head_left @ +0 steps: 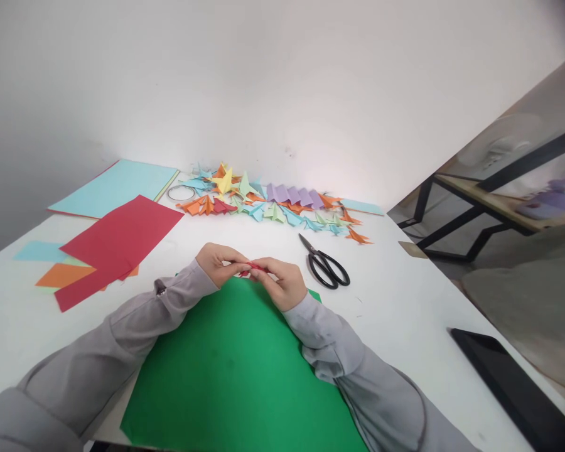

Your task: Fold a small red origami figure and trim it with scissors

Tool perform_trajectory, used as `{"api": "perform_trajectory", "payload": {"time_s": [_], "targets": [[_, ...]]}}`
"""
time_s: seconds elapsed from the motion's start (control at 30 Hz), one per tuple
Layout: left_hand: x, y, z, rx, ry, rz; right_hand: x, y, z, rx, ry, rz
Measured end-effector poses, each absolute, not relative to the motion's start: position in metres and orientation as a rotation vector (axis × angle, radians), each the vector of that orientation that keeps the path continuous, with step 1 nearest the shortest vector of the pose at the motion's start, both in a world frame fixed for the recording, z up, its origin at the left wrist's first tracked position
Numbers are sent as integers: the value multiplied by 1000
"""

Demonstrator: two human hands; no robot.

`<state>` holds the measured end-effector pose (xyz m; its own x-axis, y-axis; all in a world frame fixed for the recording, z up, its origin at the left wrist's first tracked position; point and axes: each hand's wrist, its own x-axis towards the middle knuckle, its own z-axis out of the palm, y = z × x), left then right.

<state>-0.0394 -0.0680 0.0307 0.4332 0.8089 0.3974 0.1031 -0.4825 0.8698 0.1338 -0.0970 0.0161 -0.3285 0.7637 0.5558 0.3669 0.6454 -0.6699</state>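
A small piece of folded red paper (252, 269) is pinched between both hands, mostly covered by the fingers. My left hand (220, 262) grips its left end between thumb and fingers. On the other end, my right hand (280, 279) is closed in the same way. Both hands are above the far edge of a green sheet (245, 364) lying on the white table. Black-handled scissors (324, 263) rest to the right of my right hand, blades slightly apart and pointing away.
Folded paper figures in several colours (273, 204) line the wall side. Red sheets (122, 235), an orange piece (63, 275) and a light blue sheet (117, 187) lie left. A wire ring (181, 193) is near them. A black tablet-like device (513, 383) lies at the right edge.
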Motion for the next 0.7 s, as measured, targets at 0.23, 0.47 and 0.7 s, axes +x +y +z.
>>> {"api": "perform_trajectory", "payload": {"time_s": [0.23,0.47,0.7], "targets": [[-38,-67,25,1396,852,982,133,-94,14,-999,-1640,1066],[-37,-68,24,1316,872,980,134,-91,14,-1000,-1462,1208],[-33,-72,25,1387,843,1039,132,-92,13,-958,-1500,1246]]}}
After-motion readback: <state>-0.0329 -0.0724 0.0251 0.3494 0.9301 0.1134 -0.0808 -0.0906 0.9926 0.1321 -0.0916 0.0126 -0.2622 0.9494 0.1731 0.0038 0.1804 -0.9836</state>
